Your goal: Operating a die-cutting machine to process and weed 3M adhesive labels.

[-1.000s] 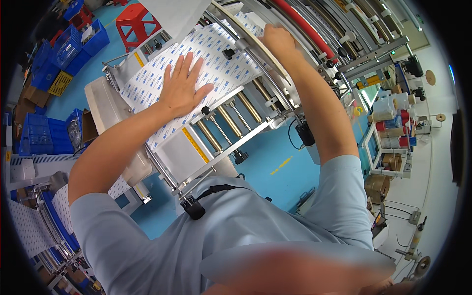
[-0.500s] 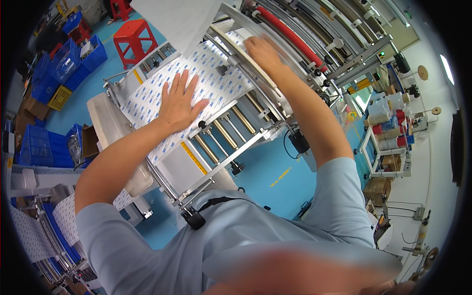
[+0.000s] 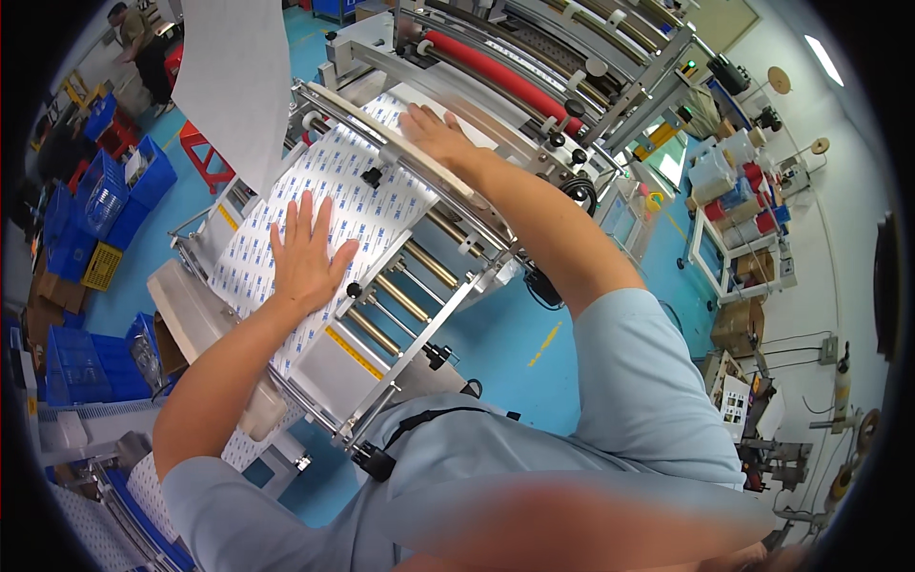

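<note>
A wide white sheet with small blue printing (image 3: 357,181) runs across the metal frame of a roller machine. My left hand (image 3: 307,262) lies flat on its near part, fingers spread. Beyond a pale crossbar (image 3: 400,148), my right hand (image 3: 437,135) rests palm down on the far part of the same sheet, fingers stretched out. Neither hand grips anything. A plain white web (image 3: 233,86) hangs over the machine's left side. Past my right hand is a red roller (image 3: 500,81).
Bare metal rollers (image 3: 400,300) lie in the frame right of the sheet. A black knob (image 3: 372,462) sticks out near my waist. Blue bins (image 3: 71,367) and a red stool (image 3: 202,157) stand at left. Another person (image 3: 143,52) is at the far left. A white rack (image 3: 739,257) stands right.
My right hand has gone from curled at the crossbar to flat on the sheet beyond it. My left hand stays flat on the sheet. The whole view has shifted.
</note>
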`<state>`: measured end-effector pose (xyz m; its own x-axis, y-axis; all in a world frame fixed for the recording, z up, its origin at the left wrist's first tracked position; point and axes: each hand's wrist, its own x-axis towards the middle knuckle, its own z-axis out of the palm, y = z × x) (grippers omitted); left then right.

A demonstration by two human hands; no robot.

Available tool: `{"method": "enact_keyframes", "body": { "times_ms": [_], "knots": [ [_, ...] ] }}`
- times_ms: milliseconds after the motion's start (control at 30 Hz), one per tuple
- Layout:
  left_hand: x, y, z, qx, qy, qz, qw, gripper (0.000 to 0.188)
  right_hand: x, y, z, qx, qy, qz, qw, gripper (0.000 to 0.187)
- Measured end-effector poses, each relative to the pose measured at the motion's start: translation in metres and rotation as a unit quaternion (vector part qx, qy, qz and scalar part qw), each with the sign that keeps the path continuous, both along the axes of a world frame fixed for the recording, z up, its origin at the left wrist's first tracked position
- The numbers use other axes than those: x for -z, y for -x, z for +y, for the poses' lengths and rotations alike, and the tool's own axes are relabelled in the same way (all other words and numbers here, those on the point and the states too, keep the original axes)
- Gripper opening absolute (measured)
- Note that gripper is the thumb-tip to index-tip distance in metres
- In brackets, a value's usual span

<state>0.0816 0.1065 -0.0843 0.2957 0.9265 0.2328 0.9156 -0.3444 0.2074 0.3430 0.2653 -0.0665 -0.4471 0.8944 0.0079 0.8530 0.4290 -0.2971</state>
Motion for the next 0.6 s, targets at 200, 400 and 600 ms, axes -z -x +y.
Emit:
{"method": "enact_keyframes", "body": {
  "times_ms": [200,400,600],
  "knots": [
    [0.004,-0.001,0.001,0.012,-0.032,0.006,0.999,0.069,0.009,0.004,0.025,-0.03,-0.062,-0.032,0.997,0.059],
    [0.005,0.0,0.0,0.01,-0.046,0.004,0.999,0.068,0.016,0.018,0.057,-0.065,-0.059,-0.063,0.994,0.055],
    [0.005,0.001,-0.001,-0.039,-0.004,0.009,0.999,0.072,0.008,0.024,0.054,-0.044,-0.057,-0.094,0.993,0.067]
  ]
}}
